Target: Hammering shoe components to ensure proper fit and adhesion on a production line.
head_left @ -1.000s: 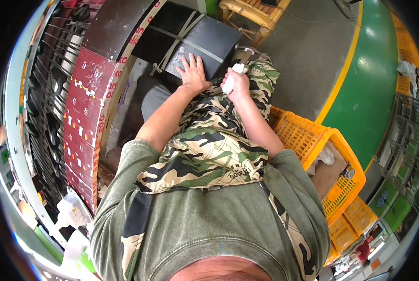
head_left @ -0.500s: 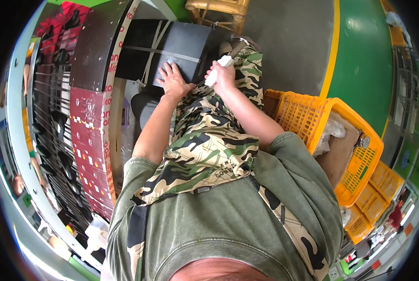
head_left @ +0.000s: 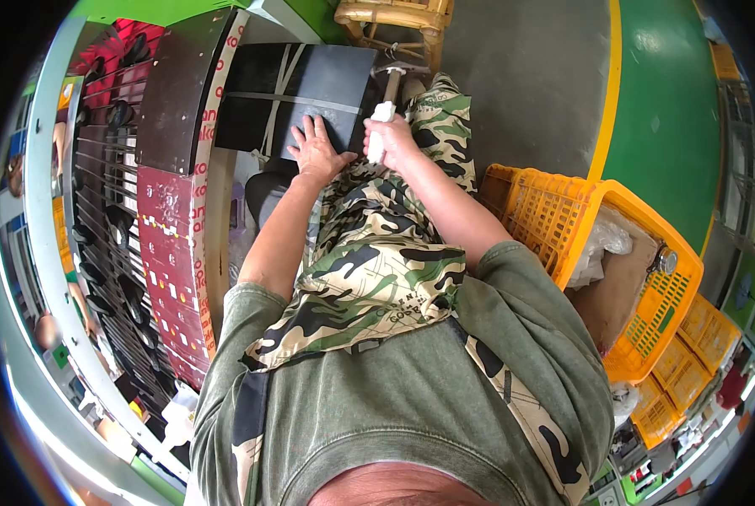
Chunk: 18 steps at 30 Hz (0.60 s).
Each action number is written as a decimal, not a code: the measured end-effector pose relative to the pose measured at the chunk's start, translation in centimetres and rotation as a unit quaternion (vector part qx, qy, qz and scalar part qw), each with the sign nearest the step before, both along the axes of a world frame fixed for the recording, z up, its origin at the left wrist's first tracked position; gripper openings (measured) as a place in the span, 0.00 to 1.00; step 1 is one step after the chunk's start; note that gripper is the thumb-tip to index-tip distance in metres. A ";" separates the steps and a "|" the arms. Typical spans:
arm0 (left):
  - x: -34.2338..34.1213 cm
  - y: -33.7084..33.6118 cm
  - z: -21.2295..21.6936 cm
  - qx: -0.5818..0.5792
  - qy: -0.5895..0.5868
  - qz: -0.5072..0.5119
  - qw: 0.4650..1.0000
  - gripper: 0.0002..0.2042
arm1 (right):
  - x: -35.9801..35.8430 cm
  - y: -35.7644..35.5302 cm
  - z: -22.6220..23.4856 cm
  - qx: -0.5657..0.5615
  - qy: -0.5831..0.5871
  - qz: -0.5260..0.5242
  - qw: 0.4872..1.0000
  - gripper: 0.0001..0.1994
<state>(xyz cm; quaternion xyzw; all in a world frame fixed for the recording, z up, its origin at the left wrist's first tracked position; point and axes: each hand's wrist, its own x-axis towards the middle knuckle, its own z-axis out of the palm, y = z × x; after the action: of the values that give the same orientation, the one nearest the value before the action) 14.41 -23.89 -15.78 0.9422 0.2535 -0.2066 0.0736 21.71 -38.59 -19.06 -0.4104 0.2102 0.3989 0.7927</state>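
My left hand (head_left: 317, 153) lies flat, fingers spread, on a dark slab-like block (head_left: 335, 74) with pale straps (head_left: 278, 88) crossed over it. My right hand (head_left: 394, 141) is wrapped around a hammer (head_left: 392, 86) whose grip is bound in white material. The hammer's shaft points away from me, and its metal head is beside the block's far right corner. Whether the head touches anything, I cannot tell. A camouflage apron (head_left: 369, 270) covers my lap below both hands.
On the right stands a yellow plastic crate (head_left: 554, 215) holding clear plastic and cardboard. A bamboo stool (head_left: 394, 15) is at the far side. To the left are a dark red panel (head_left: 171, 253) and a rack of black-ended rods (head_left: 107, 219). Other people show at the far left.
The hammer has swung leftward from pointing up and right to nearly straight ahead, and my right hand has shifted slightly left. My left hand stays flat on the block.
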 end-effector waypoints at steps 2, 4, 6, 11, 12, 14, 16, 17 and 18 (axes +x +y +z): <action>-0.6 0.4 -0.3 -0.008 -0.021 0.003 1.000 0.59 | 1.0 -0.4 -0.4 -0.013 -0.038 -0.036 0.999 0.12; -1.5 1.1 -0.6 -0.035 -0.071 0.015 0.997 0.58 | 1.7 -0.5 -0.8 -0.018 -0.049 -0.107 0.993 0.11; -3.1 2.5 -2.5 -0.067 -0.205 0.077 0.974 0.55 | 1.9 0.2 -1.0 -0.064 -0.047 -0.180 0.980 0.10; -6.4 4.2 -6.0 -0.349 -0.422 0.517 0.657 0.36 | 3.4 -0.2 -2.1 -0.004 0.006 0.015 1.000 0.11; -7.1 5.2 -6.5 -0.415 -0.345 0.623 0.566 0.26 | 3.8 -0.2 -2.5 -0.003 0.012 -0.004 1.000 0.11; -7.8 5.7 -7.6 -0.517 -0.323 0.620 0.493 0.23 | 4.7 0.3 -3.5 -0.006 0.006 -0.051 0.999 0.11; -8.0 5.6 -7.9 -0.612 -0.296 0.597 0.425 0.19 | 5.1 1.7 -4.5 -0.004 0.008 -0.099 0.995 0.11; -8.1 5.5 -8.0 -0.622 -0.309 0.594 0.407 0.19 | 5.3 2.6 -4.9 -0.002 0.021 -0.106 0.994 0.12; -7.0 4.9 -8.6 -0.623 -0.288 0.595 0.419 0.19 | 6.2 2.6 -6.9 -0.002 0.022 -0.115 0.993 0.12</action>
<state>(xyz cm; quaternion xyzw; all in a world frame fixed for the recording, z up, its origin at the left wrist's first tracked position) 7.45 -18.96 -24.34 0.2573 0.5171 0.0706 0.8133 27.90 -35.96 -25.93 -0.3765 0.2739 0.3135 0.8276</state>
